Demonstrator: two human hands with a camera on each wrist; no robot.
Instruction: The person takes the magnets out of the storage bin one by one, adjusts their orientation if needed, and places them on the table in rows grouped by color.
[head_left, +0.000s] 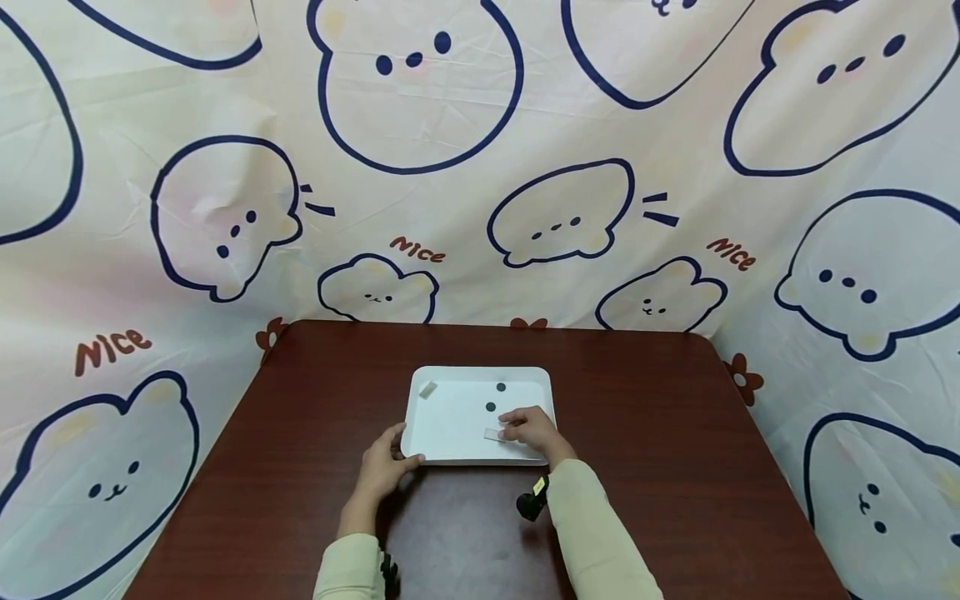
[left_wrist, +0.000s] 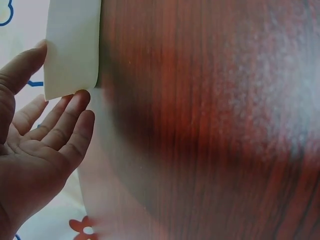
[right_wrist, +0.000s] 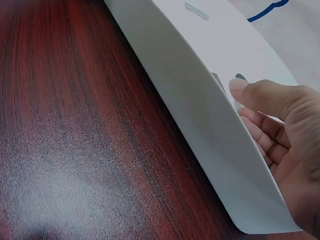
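A shallow white tray (head_left: 450, 433) lies on the table, its front side facing me. My left hand (head_left: 381, 467) grips the tray's front left corner, thumb at the front edge and fingers along the left side; the left wrist view shows this hand (left_wrist: 47, 135) round the corner. Over the right part of the tray, my right hand (head_left: 531, 430) pinches a small clear rectangular slide (head_left: 492, 435) at its right end. Behind the tray wall, the right wrist view partly hides this hand (right_wrist: 285, 125). Two dark round discs, a nearer one (head_left: 491, 407) and a farther one (head_left: 501, 387), lie in the tray.
Another small rectangular slide (head_left: 427, 390) lies in the tray's back left corner. The brown wooden table (head_left: 637, 417) extends around the tray. Behind and beside it hangs a pale cloth (head_left: 465, 217) printed with blue bear outlines.
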